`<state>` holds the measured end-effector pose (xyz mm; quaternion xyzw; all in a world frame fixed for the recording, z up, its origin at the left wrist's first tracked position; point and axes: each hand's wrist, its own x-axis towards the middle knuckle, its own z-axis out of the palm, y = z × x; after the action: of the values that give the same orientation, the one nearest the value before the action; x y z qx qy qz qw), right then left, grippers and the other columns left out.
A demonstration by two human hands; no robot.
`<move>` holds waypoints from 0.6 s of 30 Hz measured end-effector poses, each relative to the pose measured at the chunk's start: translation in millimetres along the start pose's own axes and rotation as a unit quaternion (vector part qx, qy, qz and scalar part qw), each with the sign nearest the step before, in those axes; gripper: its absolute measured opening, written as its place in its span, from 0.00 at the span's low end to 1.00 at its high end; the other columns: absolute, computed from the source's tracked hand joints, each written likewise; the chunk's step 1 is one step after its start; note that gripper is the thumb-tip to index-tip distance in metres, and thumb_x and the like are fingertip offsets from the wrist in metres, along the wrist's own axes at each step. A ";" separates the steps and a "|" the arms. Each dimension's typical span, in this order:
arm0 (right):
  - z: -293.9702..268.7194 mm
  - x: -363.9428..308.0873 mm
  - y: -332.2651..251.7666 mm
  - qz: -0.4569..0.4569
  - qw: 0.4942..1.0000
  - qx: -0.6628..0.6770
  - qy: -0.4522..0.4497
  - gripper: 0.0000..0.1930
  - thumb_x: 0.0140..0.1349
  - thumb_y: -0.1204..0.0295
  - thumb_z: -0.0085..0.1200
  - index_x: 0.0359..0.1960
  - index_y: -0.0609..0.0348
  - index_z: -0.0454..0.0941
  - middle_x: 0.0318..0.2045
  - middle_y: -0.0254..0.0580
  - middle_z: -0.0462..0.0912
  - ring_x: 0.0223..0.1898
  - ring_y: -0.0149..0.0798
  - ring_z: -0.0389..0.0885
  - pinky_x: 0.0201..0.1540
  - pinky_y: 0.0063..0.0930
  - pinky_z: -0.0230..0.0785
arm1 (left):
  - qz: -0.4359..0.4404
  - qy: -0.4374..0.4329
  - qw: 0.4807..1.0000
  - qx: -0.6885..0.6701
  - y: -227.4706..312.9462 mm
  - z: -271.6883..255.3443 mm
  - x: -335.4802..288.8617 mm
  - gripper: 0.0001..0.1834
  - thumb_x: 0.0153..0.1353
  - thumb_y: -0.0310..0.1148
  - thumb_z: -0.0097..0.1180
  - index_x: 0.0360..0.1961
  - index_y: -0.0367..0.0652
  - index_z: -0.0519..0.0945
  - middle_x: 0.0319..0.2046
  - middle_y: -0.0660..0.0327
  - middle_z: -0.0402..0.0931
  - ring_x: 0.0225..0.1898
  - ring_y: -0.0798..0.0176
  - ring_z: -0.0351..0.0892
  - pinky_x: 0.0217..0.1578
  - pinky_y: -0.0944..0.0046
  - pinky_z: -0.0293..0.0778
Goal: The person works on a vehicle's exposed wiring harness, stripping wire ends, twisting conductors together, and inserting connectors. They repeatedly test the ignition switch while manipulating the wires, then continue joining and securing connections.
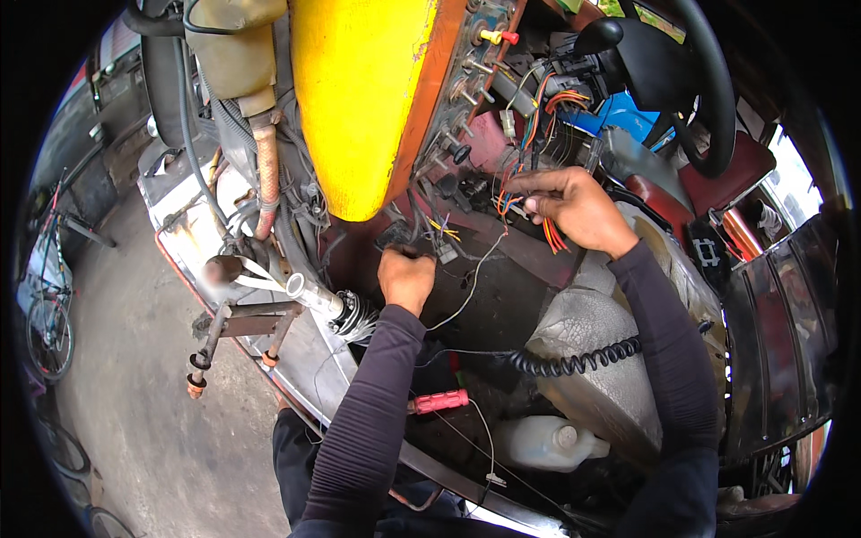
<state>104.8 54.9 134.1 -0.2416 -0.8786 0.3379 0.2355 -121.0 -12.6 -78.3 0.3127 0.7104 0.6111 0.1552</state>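
Observation:
My right hand (578, 211) pinches a bundle of thin coloured wires (503, 201), mostly orange, red and blue, between thumb and fingers. The wires run up toward the steering column, and loose orange and red ends (554, 237) hang below the hand. Lower and to the left, my left hand (406, 280) is closed at a dark clump of wiring (393, 235); what its fingers grip is hidden. Beside that hand are a pale connector (446, 253) and short yellow wire ends (444, 231). One thin whitish wire (475, 278) curves across the dark floor between my arms.
A yellow panel (359, 99) stands ahead, with a switch panel (468, 90) along its right side. The steering wheel (717, 99) is upper right. A coiled black cable (574, 363), red-handled tool (439, 402) and whitish jug (547, 443) lie nearer. A metal stand (247, 320) is left.

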 end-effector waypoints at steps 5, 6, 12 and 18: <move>3.3 10.1 1.8 -0.067 0.997 -0.001 -0.042 0.14 0.67 0.79 0.59 0.53 0.65 0.85 0.52 0.45 0.87 0.50 0.32 0.84 0.56 0.29 0.75 | -0.066 -0.080 0.991 -0.085 -9.0 23.6 5.4 0.15 0.57 0.30 0.70 0.39 0.28 0.84 0.33 0.56 0.83 0.28 0.63 0.81 0.27 0.62 0.79; 2.9 10.6 2.8 -0.061 0.997 0.014 -0.046 0.13 0.68 0.78 0.59 0.53 0.65 0.85 0.52 0.45 0.87 0.51 0.33 0.83 0.58 0.29 0.74 | -0.064 -0.073 0.993 -0.060 -4.8 26.4 5.0 0.15 0.60 0.32 0.70 0.39 0.29 0.84 0.33 0.55 0.83 0.29 0.63 0.82 0.28 0.62 0.81; 16.9 11.1 -4.4 -0.034 0.995 0.077 -0.055 0.11 0.70 0.76 0.58 0.51 0.68 0.83 0.43 0.43 0.88 0.47 0.32 0.85 0.53 0.28 0.76 | -0.189 -0.138 0.955 -0.181 35.3 14.1 -5.7 0.15 0.63 0.33 0.68 0.40 0.29 0.84 0.34 0.54 0.82 0.33 0.57 0.85 0.32 0.59 0.87; 27.7 0.2 2.6 0.011 0.996 0.085 0.031 0.08 0.67 0.74 0.62 0.43 0.66 0.85 0.33 0.39 0.89 0.36 0.31 0.86 0.42 0.29 0.77 | -0.256 -0.206 0.868 -0.373 71.3 0.2 -24.9 0.14 0.65 0.32 0.63 0.45 0.32 0.82 0.40 0.53 0.79 0.41 0.56 0.81 0.44 0.54 0.87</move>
<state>89.4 43.4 114.1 -0.2413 -0.8362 0.4060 0.2787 -83.9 -24.1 -13.6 0.1576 0.4367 0.6912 0.5538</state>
